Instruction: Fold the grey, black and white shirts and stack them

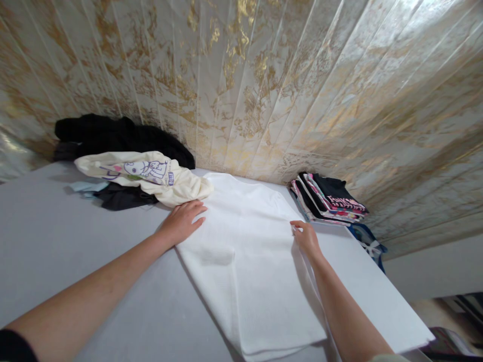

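Note:
A white garment (pixel 260 271) of thin ribbed cloth lies spread lengthwise on the table, with a folded layer on its left part; its exact kind does not show. My left hand (pixel 181 222) rests flat on its left edge, fingers stretched out, close to a cream printed garment (pixel 151 173). At the opposite edge my right hand (pixel 307 240) has thumb and fingers pinched together on the white cloth. The garment's near end hangs at the bottom of the view, and its right edge passes beside my right forearm.
Behind the cream garment is a black crumpled garment (pixel 124 133), with a dark grey cloth (pixel 123 196) in front. A stack of folded clothes (pixel 328 198) stands at the back right by a blue item (pixel 368 244). A gold-patterned curtain or wall (pixel 226 90) borders the table (pixel 94 251).

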{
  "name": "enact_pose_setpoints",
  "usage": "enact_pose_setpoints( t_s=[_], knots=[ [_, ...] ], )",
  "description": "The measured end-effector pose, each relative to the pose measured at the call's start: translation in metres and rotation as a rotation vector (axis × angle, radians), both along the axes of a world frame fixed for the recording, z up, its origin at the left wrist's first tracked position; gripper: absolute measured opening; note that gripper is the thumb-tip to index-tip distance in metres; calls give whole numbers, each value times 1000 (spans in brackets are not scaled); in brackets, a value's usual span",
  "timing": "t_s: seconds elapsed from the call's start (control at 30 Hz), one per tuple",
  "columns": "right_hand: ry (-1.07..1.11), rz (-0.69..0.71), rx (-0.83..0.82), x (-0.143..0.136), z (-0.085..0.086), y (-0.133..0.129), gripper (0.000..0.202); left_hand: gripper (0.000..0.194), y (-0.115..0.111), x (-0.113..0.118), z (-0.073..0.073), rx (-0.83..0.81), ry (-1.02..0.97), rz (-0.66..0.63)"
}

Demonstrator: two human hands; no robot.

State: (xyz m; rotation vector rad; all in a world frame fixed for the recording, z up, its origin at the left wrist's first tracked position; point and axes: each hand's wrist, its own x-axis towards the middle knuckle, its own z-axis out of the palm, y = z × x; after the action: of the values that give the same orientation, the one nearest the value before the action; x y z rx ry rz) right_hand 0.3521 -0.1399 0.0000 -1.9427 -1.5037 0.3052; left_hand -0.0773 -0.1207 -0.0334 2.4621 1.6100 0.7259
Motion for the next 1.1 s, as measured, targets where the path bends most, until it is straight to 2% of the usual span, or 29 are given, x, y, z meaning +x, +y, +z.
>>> enact_pose_setpoints(
  t_s=[0.07, 0.13, 0.27, 0.37, 0.43, 0.53, 0.6, 0.67, 0.77, 0.83, 0.9, 0.97, 1.03, 1.1],
  knots=[
    [-200, 2, -10, -4, 5, -4, 36, 36, -1, 1, 1, -6, 6, 2],
    [-284, 72, 31, -21, 12, -7, 39, 36, -4, 4, 3, -8, 20, 5],
    [-261, 412, 108, -82, 19, -11, 37, 39, -19, 20, 7, -17, 60, -24],
    [-277, 587, 48, -131, 8, -14, 40, 42, -35, 34, 8, -23, 87, -67],
    [-343, 631, 16, -154, -4, -18, 42, 42, -43, 41, 10, -25, 98, -93],
    [-449, 622, 9, -171, -16, -22, 45, 33, -46, 44, 17, -4, 93, -86],
    [-481, 619, 8, -173, -19, -23, 46, 28, -40, 40, 23, 67, 94, 10],
    [-481, 629, -1, -171, -18, -23, 45, 27, -30, 32, 29, 129, 113, 144],
    [-461, 629, -5, -168, -16, -23, 44, 33, -11, 13, 40, 104, 134, 261],
    [-445, 628, 0, -168, -16, -23, 43, 37, 2, -7, 51, 108, 84, 310],
    [-431, 634, 10, -168, -16, -23, 43, 41, 14, -33, 67, 201, -28, 389],
    [-424, 636, 13, -169, -16, -23, 43, 43, 23, -63, 84, 295, -129, 550],
    [-421, 633, 10, -169, -16, -23, 43, 45, 28, -89, 97, 269, -177, 733],
    [-418, 628, 12, -169, -16, -23, 43, 50, 25, -102, 105, 282, -151, 844]
  ],
)
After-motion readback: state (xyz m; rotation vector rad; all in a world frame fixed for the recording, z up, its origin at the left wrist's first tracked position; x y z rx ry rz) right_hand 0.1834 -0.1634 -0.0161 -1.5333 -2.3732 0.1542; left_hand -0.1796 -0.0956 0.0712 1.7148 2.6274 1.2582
